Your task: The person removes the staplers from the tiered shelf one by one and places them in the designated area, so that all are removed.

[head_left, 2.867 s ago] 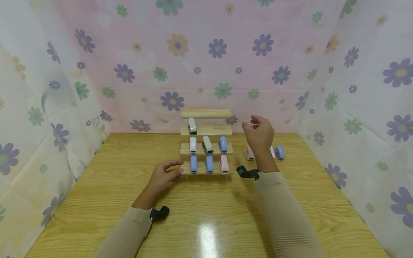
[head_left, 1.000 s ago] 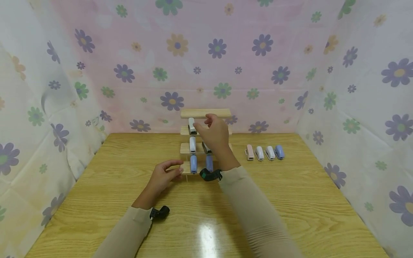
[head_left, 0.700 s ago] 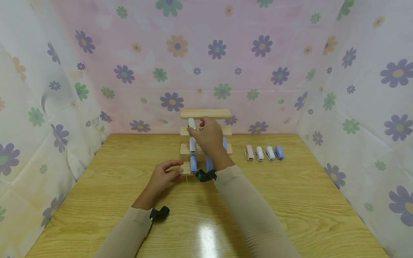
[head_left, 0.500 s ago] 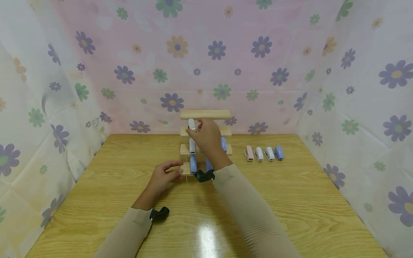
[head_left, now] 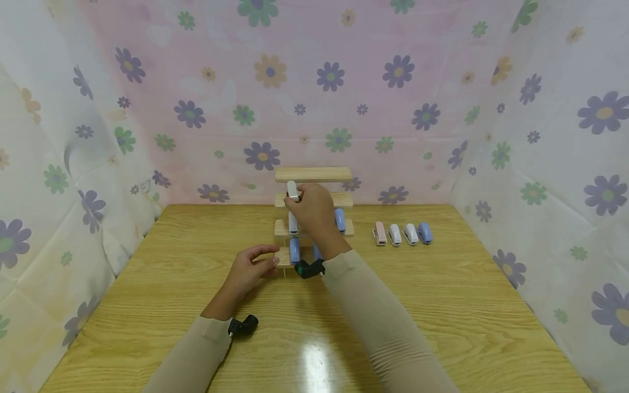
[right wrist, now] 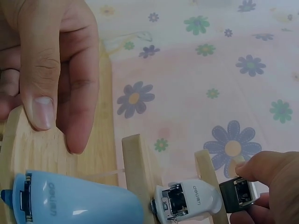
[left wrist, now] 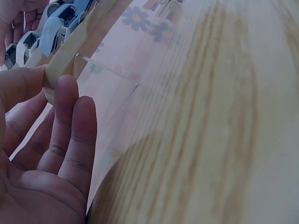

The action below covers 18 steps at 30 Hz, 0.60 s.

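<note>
A stepped wooden display rack point(head_left: 314, 174) stands at the back of the table. My left hand point(head_left: 245, 273) pinches the left end of its lowest board, thumb on one face and fingers behind. On the second board from the top, my right hand point(head_left: 314, 213) pinches a white stapler with a dark base point(right wrist: 238, 193) at the left end. Below sit a white stapler point(head_left: 293, 222) and a blue stapler point(head_left: 294, 251). Another blue stapler point(head_left: 339, 219) shows to the right of my right hand. The hand and wrist cover other staplers on the lower boards.
Right of the rack, a row on the table holds a pink stapler point(head_left: 379, 233), two white staplers point(head_left: 395, 234) and a blue stapler point(head_left: 425, 233). A flowered cloth point(head_left: 216, 125) hangs behind and at both sides of the wooden table point(head_left: 245, 355).
My right hand has come left from above the table staplers to the rack and closed round the white stapler on the second board. My left hand has stayed on the lowest board.
</note>
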Each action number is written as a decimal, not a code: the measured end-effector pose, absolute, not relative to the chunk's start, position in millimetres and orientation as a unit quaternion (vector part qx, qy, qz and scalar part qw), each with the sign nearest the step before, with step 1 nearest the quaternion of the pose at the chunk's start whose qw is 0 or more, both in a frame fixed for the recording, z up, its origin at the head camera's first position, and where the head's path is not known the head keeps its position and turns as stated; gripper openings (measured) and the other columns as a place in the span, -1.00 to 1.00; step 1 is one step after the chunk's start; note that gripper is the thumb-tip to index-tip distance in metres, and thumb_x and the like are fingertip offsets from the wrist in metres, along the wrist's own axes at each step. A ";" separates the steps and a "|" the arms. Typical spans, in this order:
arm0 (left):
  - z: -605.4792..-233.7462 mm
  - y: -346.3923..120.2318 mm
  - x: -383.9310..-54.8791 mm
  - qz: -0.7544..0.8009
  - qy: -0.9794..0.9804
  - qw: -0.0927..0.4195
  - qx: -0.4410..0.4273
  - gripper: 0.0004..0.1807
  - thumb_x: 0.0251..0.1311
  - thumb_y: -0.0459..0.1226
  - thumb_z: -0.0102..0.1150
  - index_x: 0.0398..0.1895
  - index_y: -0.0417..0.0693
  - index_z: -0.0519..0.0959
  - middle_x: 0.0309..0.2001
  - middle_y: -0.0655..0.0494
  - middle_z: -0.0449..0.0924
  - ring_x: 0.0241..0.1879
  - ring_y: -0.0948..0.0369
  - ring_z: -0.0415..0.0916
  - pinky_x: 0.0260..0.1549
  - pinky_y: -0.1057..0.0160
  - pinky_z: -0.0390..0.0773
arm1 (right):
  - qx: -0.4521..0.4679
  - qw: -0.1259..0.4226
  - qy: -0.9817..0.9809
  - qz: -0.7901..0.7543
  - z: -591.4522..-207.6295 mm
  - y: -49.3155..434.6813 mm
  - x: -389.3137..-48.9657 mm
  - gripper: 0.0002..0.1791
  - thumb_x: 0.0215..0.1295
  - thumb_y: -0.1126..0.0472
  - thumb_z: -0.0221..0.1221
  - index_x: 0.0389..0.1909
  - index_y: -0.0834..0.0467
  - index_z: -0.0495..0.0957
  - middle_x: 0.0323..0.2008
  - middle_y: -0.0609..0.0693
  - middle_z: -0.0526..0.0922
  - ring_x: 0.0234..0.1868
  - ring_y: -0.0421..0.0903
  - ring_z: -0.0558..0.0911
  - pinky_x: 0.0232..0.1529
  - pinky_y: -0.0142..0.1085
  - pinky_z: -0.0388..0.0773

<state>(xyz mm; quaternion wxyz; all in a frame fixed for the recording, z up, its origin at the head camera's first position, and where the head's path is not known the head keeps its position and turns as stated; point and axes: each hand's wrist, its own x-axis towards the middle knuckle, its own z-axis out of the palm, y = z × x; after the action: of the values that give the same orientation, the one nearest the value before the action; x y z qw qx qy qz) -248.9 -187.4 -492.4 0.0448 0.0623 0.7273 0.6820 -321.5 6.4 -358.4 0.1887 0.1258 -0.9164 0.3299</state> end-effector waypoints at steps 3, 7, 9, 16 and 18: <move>-492.5 -187.5 -248.9 0.682 0.727 0.045 0.062 -0.59 0.38 -0.25 0.34 0.25 -0.13 0.62 0.22 -0.17 0.56 -0.16 -0.02 0.77 -0.12 0.12 0.78 | 0.132 0.198 -0.911 0.336 -358.8 5.9 -321.0 -0.65 0.35 -0.01 0.34 0.05 0.07 0.77 -0.58 -0.12 0.62 -0.60 -0.17 0.48 -0.61 -0.37 0.35; -492.8 -187.8 -249.3 0.684 0.726 0.047 0.062 -0.59 0.38 -0.26 0.34 0.25 -0.13 0.62 0.23 -0.18 0.56 -0.17 -0.02 0.77 -0.12 0.12 0.78 | 0.141 0.211 -0.905 0.341 -361.1 5.9 -321.7 -0.71 0.35 0.05 0.30 0.00 0.05 0.79 -0.59 -0.09 0.59 -0.63 -0.16 0.44 -0.65 -0.38 0.30; -492.9 -188.0 -249.5 0.685 0.725 0.046 0.063 -0.59 0.38 -0.27 0.34 0.25 -0.14 0.62 0.24 -0.17 0.56 -0.16 -0.03 0.77 -0.12 0.12 0.78 | 0.144 0.220 -0.902 0.343 -362.0 5.9 -322.3 -0.73 0.33 0.07 0.29 -0.03 0.05 0.79 -0.52 -0.08 0.60 -0.58 -0.17 0.45 -0.62 -0.39 0.32; -492.9 -188.3 -250.0 0.685 0.724 0.046 0.065 -0.59 0.38 -0.28 0.33 0.26 -0.16 0.61 0.27 -0.16 0.54 -0.16 -0.04 0.77 -0.10 0.10 0.78 | 0.155 0.259 -0.883 0.360 -358.2 8.6 -322.9 -0.82 0.30 0.12 0.29 -0.24 0.11 0.79 -0.57 -0.02 0.58 -0.56 -0.12 0.43 -0.58 -0.34 0.27; -493.2 -188.5 -250.3 0.685 0.724 0.046 0.065 -0.59 0.38 -0.28 0.33 0.26 -0.16 0.61 0.25 -0.16 0.55 -0.16 -0.04 0.77 -0.10 0.09 0.78 | 0.152 0.263 -0.882 0.361 -355.5 10.6 -321.1 -0.77 0.30 0.11 0.29 -0.16 0.13 0.80 -0.51 -0.01 0.59 -0.49 -0.10 0.45 -0.53 -0.33 0.32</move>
<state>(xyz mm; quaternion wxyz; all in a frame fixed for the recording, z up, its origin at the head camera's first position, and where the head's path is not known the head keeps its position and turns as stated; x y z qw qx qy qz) -250.3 -188.5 -493.2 0.0464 0.0653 0.7242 0.6849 -321.1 10.6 -355.5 0.2628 0.1525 -0.8816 0.3611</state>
